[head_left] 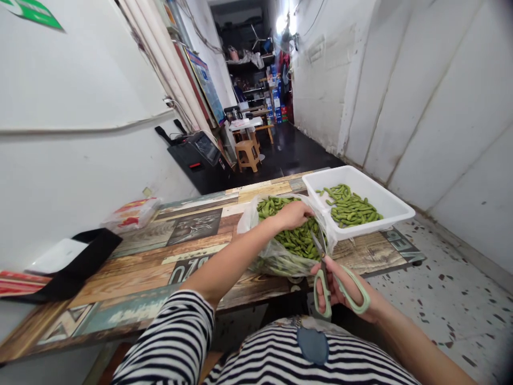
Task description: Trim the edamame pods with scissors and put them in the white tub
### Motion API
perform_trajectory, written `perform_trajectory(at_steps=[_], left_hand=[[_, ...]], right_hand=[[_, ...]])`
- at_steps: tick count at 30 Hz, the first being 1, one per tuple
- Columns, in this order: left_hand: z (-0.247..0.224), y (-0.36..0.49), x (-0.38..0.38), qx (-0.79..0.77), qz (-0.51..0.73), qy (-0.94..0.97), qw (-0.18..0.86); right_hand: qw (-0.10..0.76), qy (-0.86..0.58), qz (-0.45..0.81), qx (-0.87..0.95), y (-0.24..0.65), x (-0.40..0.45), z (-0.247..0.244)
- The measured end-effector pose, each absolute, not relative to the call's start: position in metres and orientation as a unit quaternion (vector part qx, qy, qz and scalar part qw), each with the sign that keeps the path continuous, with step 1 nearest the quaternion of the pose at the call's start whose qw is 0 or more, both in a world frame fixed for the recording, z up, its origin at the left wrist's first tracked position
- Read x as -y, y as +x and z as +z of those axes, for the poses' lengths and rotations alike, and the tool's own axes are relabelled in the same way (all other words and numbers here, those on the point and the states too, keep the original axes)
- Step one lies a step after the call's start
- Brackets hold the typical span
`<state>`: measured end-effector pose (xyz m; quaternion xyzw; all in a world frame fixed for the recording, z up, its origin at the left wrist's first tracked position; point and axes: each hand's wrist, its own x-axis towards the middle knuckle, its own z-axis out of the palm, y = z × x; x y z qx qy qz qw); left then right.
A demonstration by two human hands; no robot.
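A clear plastic bag (276, 262) full of green pods (298, 240) lies open at the near edge of the wood-patterned table (228, 230). My left hand (294, 215) rests over the pods near the bag's right side, its fingers bent together; whatever they pinch is too small to make out. Light green-handled scissors (355, 294) are in my right hand (340, 291), blades parted and pointing up at the bag's right edge. Beside the bag, a white tray (395, 208) holds more pods (355, 208), spread over its bottom.
On the table's left lie a red and white plastic package (134, 214) and a black strap-like item (90, 262) with a white object. Behind the table stand a black machine (196, 160), a brown stool (247, 155) and a small white table (245, 124). A white wall runs along the right.
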<state>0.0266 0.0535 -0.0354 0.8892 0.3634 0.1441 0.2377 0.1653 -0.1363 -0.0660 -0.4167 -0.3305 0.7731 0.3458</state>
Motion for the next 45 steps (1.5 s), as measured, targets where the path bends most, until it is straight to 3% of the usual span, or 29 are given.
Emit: perform_trajectory(at_steps=[8, 17, 32, 40, 45], left_hand=[[-0.031, 0.023, -0.047, -0.285, 0.059, 0.948, 0.126], [-0.030, -0.007, -0.035, -0.376, 0.165, 0.874, 0.258], [-0.011, -0.010, 0.010, -0.458, 0.207, 0.722, 0.475], [-0.015, -0.008, 0.004, -0.433, 0.306, 0.466, 0.708], [-0.017, -0.001, 0.009, -0.442, 0.355, 0.431, 0.702]], right_hand=[[0.355, -0.464, 0.731, 0.354, 0.166, 0.138, -0.067], [0.359, -0.487, 0.707, 0.367, 0.165, 0.133, -0.057], [0.313, -0.547, 0.640, 0.440, 0.154, 0.115, -0.043], [0.328, -0.472, 0.713, 0.403, 0.156, 0.117, -0.045], [0.337, -0.449, 0.722, 0.404, 0.154, 0.121, -0.044]])
